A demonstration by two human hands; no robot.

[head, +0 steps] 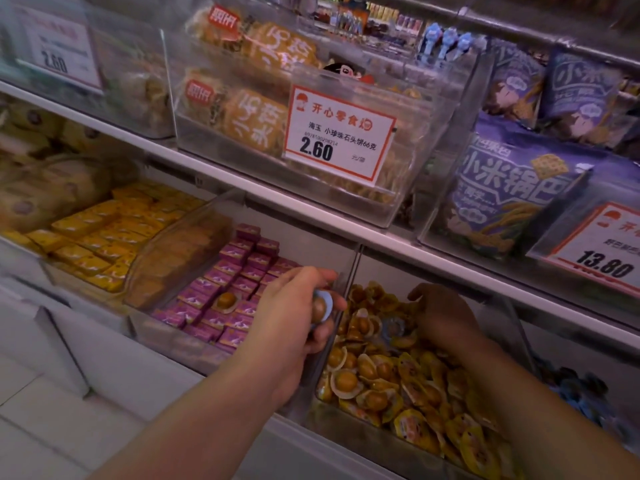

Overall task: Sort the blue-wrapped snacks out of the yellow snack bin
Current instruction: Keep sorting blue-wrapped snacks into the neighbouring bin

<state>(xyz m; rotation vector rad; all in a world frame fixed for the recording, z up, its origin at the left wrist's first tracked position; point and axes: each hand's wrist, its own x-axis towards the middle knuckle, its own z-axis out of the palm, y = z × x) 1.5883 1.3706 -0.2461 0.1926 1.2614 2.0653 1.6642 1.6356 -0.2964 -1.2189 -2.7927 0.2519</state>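
A clear bin (346, 265) on the lower shelf holds several yellow-wrapped round snacks (381, 372). One blue-wrapped snack (393, 329) lies among them near the back. My left hand (294, 313) hovers at the bin's left wall and grips a blue-wrapped snack (322, 306) in its curled fingers. My right hand (440, 317) reaches into the bin with its fingers down in the pile, just right of the loose blue snack; what its fingertips touch is hidden.
Left of the bin, a bin of purple boxes (225, 289) has one yellow snack (227, 301) lying on top. Further left are yellow boxes (100, 237). A bin of blue-wrapped snacks (581, 393) sits at the right. A shelf with price tags (336, 133) hangs overhead.
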